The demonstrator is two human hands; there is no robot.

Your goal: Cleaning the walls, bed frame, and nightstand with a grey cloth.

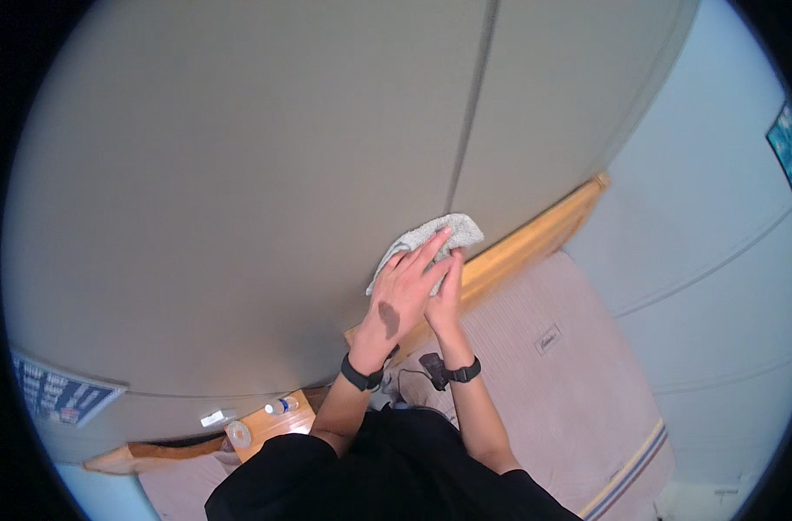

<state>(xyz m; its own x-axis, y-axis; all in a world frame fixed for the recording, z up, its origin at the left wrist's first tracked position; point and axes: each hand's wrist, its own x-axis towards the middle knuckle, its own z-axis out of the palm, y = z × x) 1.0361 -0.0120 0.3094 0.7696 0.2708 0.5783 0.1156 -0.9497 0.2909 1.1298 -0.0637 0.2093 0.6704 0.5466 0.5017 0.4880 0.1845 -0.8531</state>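
A pale grey cloth (pixel 464 228), bunched and folded, is pressed against a large beige-grey wall (pixel 266 174) near the lower end of a dark seam (pixel 471 104). My left hand (pixel 405 282) holds it there, fingers stretched over the front and pointing up and right. Close beside it, my right hand (pixel 445 295) grips the cloth's lower right part with bent fingers. Its fingertips are partly hidden by the left hand and the folds. Both wrists wear black bands, and the back of the left hand has a dark patch.
Right of my arms, a bed with a pinkish striped cover (pixel 561 347) meets a wooden headboard (pixel 535 239). Lower left, a small wooden table (pixel 279 425) carries a bottle (pixel 282 405) and a clear round dish (pixel 238 433). A blue printed poster (pixel 62 391) hangs further left.
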